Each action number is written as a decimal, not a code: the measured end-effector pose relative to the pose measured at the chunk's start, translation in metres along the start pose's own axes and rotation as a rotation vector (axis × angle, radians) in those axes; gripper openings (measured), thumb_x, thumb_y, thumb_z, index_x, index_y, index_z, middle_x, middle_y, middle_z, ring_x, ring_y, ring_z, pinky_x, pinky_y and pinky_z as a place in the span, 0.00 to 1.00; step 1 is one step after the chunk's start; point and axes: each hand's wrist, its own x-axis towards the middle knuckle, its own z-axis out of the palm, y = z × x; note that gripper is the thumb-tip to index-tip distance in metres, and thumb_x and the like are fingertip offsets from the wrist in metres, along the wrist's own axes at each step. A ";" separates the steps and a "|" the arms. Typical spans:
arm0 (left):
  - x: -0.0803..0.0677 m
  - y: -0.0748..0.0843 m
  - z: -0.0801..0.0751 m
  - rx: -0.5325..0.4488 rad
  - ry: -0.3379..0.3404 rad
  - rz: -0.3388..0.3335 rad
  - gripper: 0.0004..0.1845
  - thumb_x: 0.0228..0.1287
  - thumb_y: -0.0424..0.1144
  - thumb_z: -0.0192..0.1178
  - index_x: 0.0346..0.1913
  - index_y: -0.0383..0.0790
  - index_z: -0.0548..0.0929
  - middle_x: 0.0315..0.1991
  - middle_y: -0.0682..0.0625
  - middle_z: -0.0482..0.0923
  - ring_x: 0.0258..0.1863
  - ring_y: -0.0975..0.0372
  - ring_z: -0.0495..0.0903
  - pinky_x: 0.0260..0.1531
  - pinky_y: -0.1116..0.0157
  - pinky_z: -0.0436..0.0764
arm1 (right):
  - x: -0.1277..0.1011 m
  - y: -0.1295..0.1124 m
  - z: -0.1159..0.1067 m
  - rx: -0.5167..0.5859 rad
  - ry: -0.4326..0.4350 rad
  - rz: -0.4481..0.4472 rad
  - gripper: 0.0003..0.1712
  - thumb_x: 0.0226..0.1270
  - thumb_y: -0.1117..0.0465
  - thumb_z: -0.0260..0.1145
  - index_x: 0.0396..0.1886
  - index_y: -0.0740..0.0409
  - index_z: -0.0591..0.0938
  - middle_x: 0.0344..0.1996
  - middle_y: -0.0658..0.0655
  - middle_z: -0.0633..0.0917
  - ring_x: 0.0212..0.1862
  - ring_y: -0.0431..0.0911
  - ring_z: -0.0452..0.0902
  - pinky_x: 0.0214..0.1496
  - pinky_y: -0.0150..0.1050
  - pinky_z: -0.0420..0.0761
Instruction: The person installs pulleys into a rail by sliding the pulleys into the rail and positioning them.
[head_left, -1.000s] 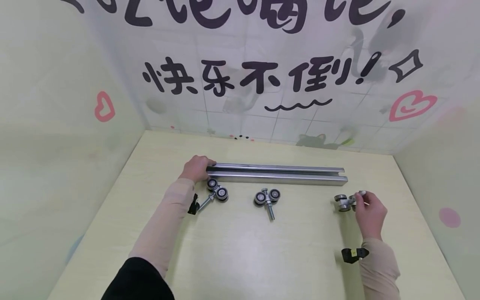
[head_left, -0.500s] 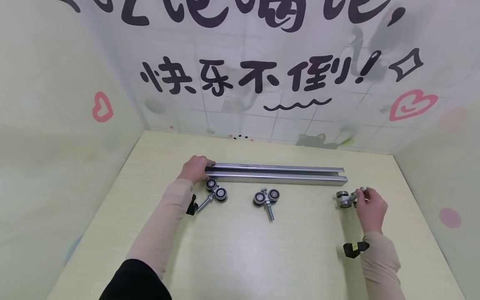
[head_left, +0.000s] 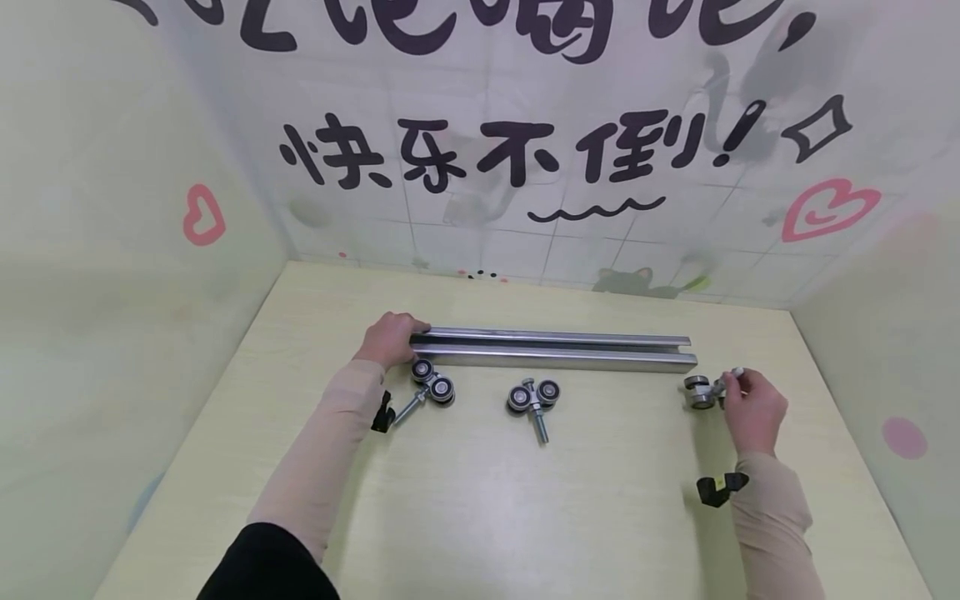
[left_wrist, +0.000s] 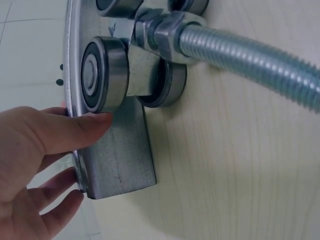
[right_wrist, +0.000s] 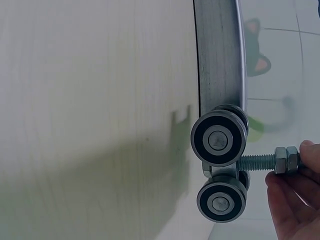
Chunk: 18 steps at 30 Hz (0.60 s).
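Observation:
My left hand grips the left end of a steel C-channel track, which lies lengthwise across the table. In the left wrist view, the thumb presses one face while other fingers are behind it. Pinched by its threaded bolt in my right hand is a four-wheel roller trolley, held just beyond the track's right end. The right wrist view shows the fingertips at the nuts, with the wheels facing the camera. Another trolley lies by my left hand, and a third trolley lies below the track's middle.
The pale wood-grain table runs back to a white printed sheet with dark lettering. Pale side panels stand left and right. Each wrist carries a small black camera.
My right hand has shifted a little to the right and toward the back, taking the roller trolley with it. The left hand, the track and the two lying trolleys stay in place.

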 end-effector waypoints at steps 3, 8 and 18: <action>0.000 0.000 0.000 0.003 0.004 0.001 0.31 0.40 0.29 0.69 0.55 0.40 0.77 0.53 0.39 0.75 0.50 0.45 0.72 0.49 0.51 0.74 | 0.003 0.001 0.000 -0.013 0.007 -0.003 0.13 0.64 0.66 0.56 0.40 0.75 0.78 0.38 0.74 0.80 0.39 0.61 0.78 0.21 0.11 0.61; 0.000 0.000 0.000 0.003 0.004 -0.004 0.32 0.40 0.29 0.69 0.55 0.41 0.77 0.53 0.40 0.75 0.50 0.46 0.73 0.49 0.52 0.74 | 0.009 0.003 0.000 -0.047 0.009 -0.024 0.12 0.64 0.67 0.56 0.38 0.75 0.78 0.36 0.74 0.80 0.36 0.61 0.78 0.20 0.13 0.61; 0.002 -0.001 0.001 -0.006 -0.007 -0.014 0.32 0.41 0.30 0.69 0.56 0.42 0.76 0.54 0.41 0.75 0.50 0.46 0.72 0.49 0.51 0.74 | 0.022 0.005 -0.003 -0.099 0.028 -0.038 0.12 0.63 0.67 0.56 0.38 0.76 0.78 0.35 0.74 0.81 0.35 0.62 0.79 0.22 0.12 0.58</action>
